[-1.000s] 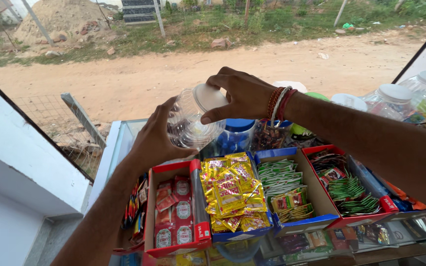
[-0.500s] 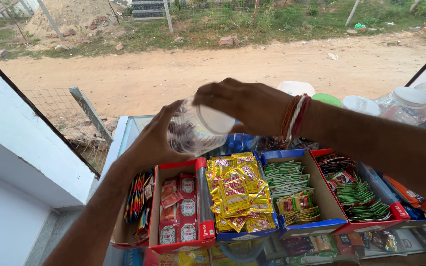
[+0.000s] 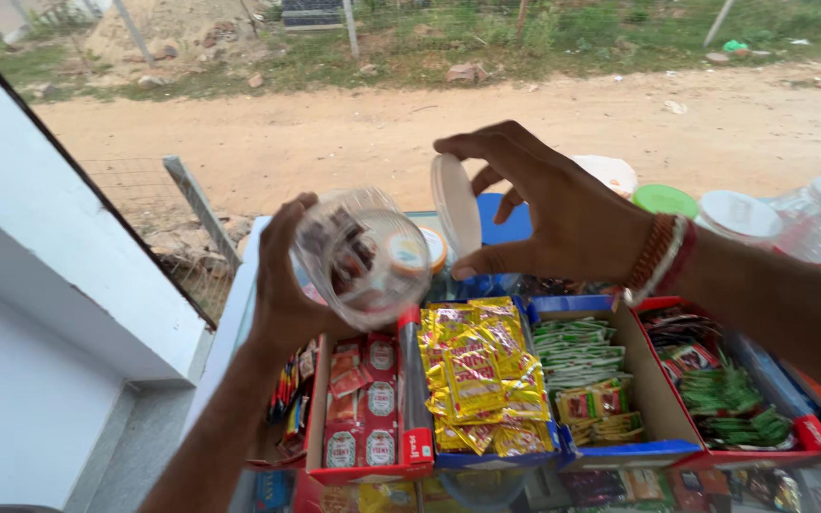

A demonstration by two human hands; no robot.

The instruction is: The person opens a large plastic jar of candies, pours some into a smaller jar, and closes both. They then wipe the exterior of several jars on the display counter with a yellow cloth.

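Lid off, jar tilted mouth toward camera.
Left hand [image 3: 282,285] grip clamped on clear round plastic jar [image 3: 363,255]; right hand [image 3: 544,214] pinches white round lid [image 3: 455,204] edge-on, just right of jar, above the snack boxes.

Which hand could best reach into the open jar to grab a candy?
Probably the right hand. It only pinches the white lid, right beside the clear jar, whose open mouth tilts toward it. The left hand is wrapped around the jar, holding it up.
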